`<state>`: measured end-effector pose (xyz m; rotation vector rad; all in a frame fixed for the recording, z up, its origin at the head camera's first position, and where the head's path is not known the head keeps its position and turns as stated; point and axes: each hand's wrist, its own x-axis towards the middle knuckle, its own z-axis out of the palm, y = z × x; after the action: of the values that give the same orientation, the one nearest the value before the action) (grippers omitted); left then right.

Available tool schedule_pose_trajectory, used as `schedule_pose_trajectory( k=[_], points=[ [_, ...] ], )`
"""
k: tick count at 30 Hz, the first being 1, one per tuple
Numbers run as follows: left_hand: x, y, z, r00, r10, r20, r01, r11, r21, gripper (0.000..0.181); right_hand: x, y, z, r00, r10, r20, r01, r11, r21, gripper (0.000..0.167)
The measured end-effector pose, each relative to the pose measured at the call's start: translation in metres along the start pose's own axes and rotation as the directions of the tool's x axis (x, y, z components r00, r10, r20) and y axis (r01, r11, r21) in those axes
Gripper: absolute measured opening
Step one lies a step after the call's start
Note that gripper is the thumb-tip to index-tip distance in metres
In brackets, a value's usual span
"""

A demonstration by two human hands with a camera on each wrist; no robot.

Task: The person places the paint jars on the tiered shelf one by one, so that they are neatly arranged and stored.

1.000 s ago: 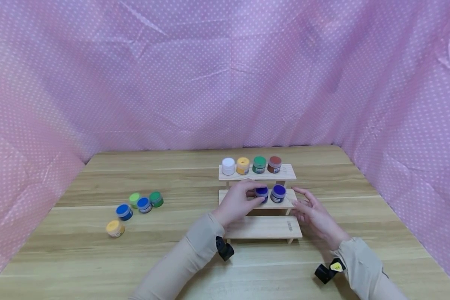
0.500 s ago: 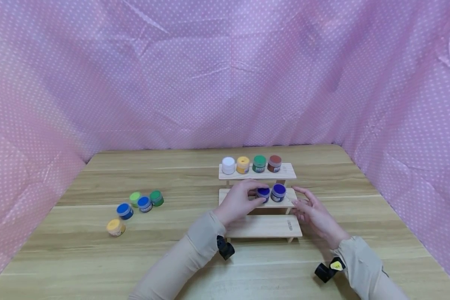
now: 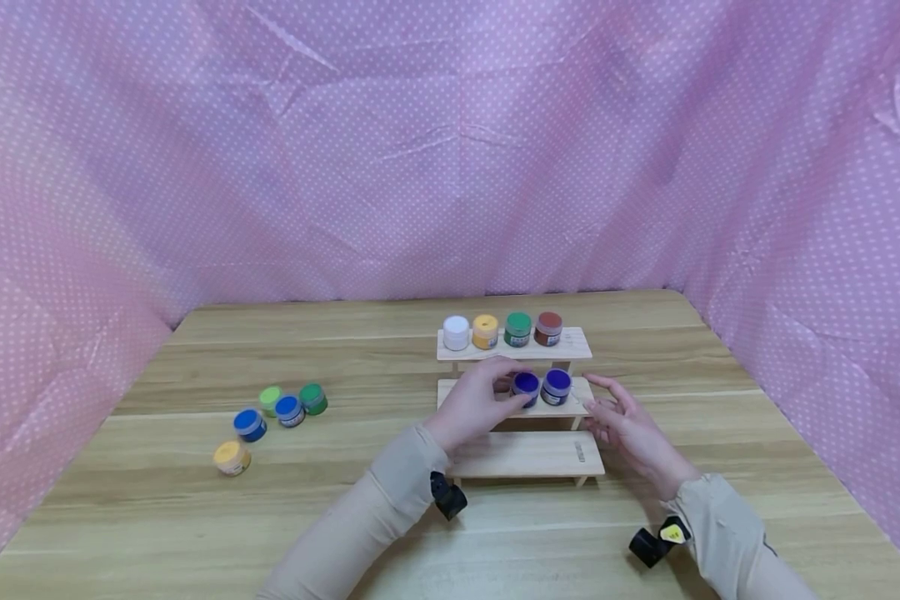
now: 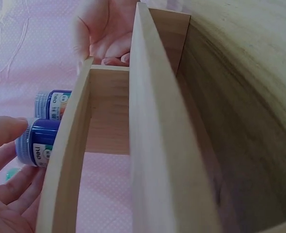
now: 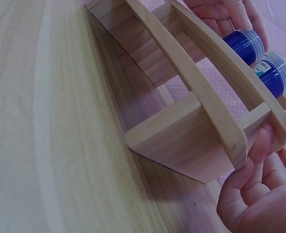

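Observation:
A three-tier wooden step rack (image 3: 521, 454) stands on the table. Two violet-blue paint jars sit side by side on its middle tier. My left hand (image 3: 476, 404) reaches over that tier from the left. Its thumb and fingers pinch the left violet-blue jar (image 3: 525, 390), which rests upright on the board; the left wrist view shows the thumb (image 4: 9, 131) at its lid. The right violet-blue jar (image 3: 556, 387) stands close by. My right hand (image 3: 633, 433) holds the right end of the middle tier, with fingers curled by the board edge in the right wrist view.
Along the top tier stand a white jar (image 3: 456, 333), a yellow jar (image 3: 485, 332), a green jar (image 3: 517, 330) and a brown-red jar (image 3: 548, 329). Several more jars, including a yellow one (image 3: 232, 458), sit on the table at left. A pink dotted curtain (image 3: 450, 167) surrounds the table.
The left violet-blue jar has shifted slightly right, toward the other one. My left index finger now covers less of its lid. The right hand keeps its place at the rack.

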<state>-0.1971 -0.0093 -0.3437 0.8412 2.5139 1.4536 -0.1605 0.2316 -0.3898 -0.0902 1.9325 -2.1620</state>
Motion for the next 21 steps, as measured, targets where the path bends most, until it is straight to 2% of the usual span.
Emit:
schedule_pose_trajectory(
  k=[9,13,21],
  points=[
    [-0.004,0.009,-0.015,1.000,0.016,-0.027,-0.015,0.999,0.046,0.034,0.002,0.001,0.002,1.000,-0.025,0.014,0.024,0.999,0.023,0.034],
    [-0.008,0.008,-0.022,0.999,0.025,-0.028,-0.024,0.999,0.034,0.034,0.002,0.000,0.003,1.000,-0.027,0.012,0.027,0.999,0.024,0.035],
    [-0.021,0.004,-0.036,0.994,0.071,-0.079,-0.067,0.996,0.052,0.033,0.003,-0.004,0.005,0.999,0.027,-0.034,-0.027,0.999,-0.021,0.038]
  ],
)
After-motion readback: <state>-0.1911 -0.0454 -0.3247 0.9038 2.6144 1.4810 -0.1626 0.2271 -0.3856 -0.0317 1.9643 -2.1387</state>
